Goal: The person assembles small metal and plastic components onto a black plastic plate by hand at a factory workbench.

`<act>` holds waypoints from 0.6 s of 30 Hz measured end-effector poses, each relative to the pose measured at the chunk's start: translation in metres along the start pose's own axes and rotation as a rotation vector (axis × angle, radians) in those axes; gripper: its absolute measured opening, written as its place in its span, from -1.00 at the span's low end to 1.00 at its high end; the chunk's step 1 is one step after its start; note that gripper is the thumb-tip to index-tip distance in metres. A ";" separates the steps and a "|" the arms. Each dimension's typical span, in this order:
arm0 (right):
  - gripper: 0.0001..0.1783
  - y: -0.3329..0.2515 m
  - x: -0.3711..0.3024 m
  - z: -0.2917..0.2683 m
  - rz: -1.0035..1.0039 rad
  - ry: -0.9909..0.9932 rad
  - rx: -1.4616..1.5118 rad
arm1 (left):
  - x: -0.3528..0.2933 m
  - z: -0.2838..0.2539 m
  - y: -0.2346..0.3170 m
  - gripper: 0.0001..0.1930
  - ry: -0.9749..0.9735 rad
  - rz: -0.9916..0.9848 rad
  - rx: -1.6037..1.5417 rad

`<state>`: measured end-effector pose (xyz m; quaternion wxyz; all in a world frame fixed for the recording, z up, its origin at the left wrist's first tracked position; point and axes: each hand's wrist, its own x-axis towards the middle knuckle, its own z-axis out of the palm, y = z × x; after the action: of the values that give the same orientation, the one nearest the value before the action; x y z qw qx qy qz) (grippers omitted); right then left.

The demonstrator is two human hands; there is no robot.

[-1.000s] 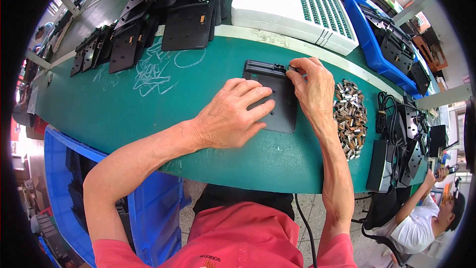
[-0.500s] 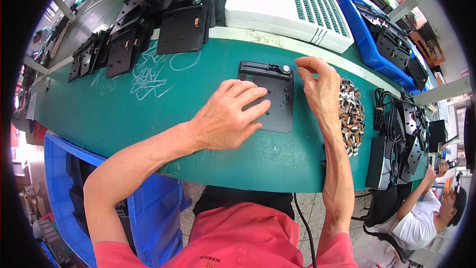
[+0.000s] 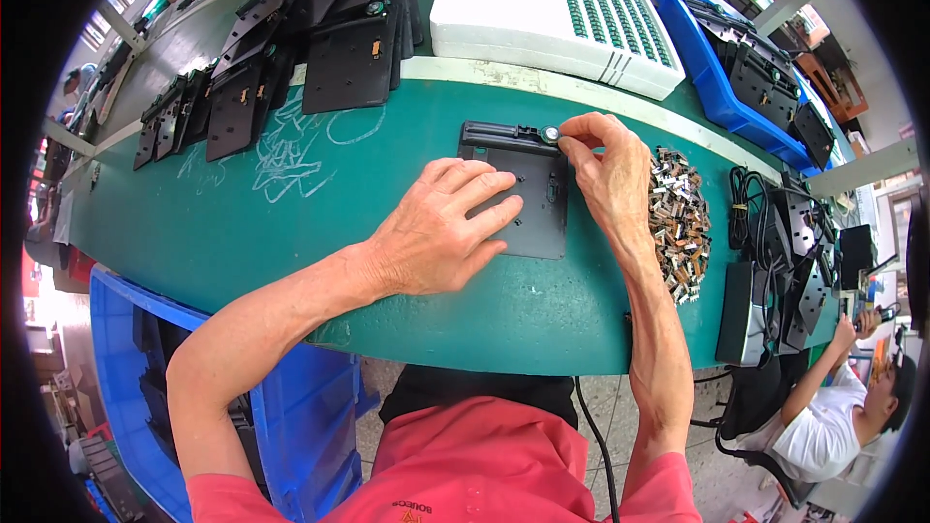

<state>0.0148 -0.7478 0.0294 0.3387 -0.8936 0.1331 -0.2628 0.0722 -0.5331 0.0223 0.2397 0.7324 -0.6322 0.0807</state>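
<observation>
A flat black plastic panel (image 3: 538,218) with a raised bar along its far edge lies on the green table. Over its left side rests my left hand (image 3: 436,223), fingers stretched and spread, palm down. At the panel's far right corner sits a small round green-and-silver part (image 3: 550,135). My right hand (image 3: 612,169) has thumb and forefinger pinched together at that part's right edge. Whatever is between those fingertips, if anything, is hidden. Just right of my right wrist lies a pile of small metal-and-brown slide switches (image 3: 681,223).
A white foam tray (image 3: 504,10) with rows of round green parts stands at the back. Stacked black panels (image 3: 349,63) lean at back left. Blue bins (image 3: 697,87) flank the table. Cabled black units (image 3: 746,310) lie right, near a seated person (image 3: 833,416).
My right hand has moved left, bringing its pinched fingertips to the round part. My left hand stays on the panel. The whole view has shifted slightly.
</observation>
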 end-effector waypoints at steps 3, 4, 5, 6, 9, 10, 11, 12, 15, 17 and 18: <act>-0.90 -0.001 -0.001 0.002 0.007 -0.005 -0.022 | -0.001 0.000 0.000 -0.50 0.002 0.000 0.000; -0.90 -0.002 -0.001 0.003 0.004 -0.003 -0.028 | -0.001 -0.001 0.000 -0.51 0.004 -0.002 0.000; -0.90 -0.002 -0.002 0.004 0.004 -0.003 -0.027 | -0.001 -0.001 0.000 -0.51 0.003 -0.002 0.000; -0.90 -0.002 -0.002 0.003 0.000 0.006 -0.033 | 0.000 -0.001 0.000 -0.51 0.003 0.000 0.002; -0.90 -0.001 -0.002 0.003 0.007 0.014 -0.028 | 0.001 -0.001 0.000 -0.51 -0.002 0.000 0.001; -0.90 -0.001 -0.003 0.004 0.016 0.013 -0.018 | 0.001 -0.001 0.000 -0.51 -0.006 -0.003 -0.001; -0.90 -0.001 -0.003 0.005 0.017 0.012 -0.017 | 0.000 -0.001 0.000 -0.51 -0.008 -0.003 -0.001; -0.89 -0.002 -0.003 0.005 0.031 0.012 -0.012 | 0.000 -0.001 0.000 -0.51 -0.007 -0.005 0.001; -0.89 -0.004 -0.002 0.005 0.064 0.004 -0.002 | 0.001 -0.002 0.001 -0.52 -0.008 -0.007 0.003; -0.89 -0.004 -0.002 0.005 0.084 -0.004 0.005 | 0.001 -0.002 0.001 -0.52 -0.010 -0.008 0.005; -0.89 -0.002 -0.002 0.005 0.070 0.004 -0.001 | 0.001 -0.002 0.000 -0.52 -0.009 -0.004 0.004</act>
<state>0.0161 -0.7425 0.0268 0.3471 -0.8880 0.1649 -0.2526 0.0723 -0.5331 0.0244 0.2356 0.7345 -0.6316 0.0780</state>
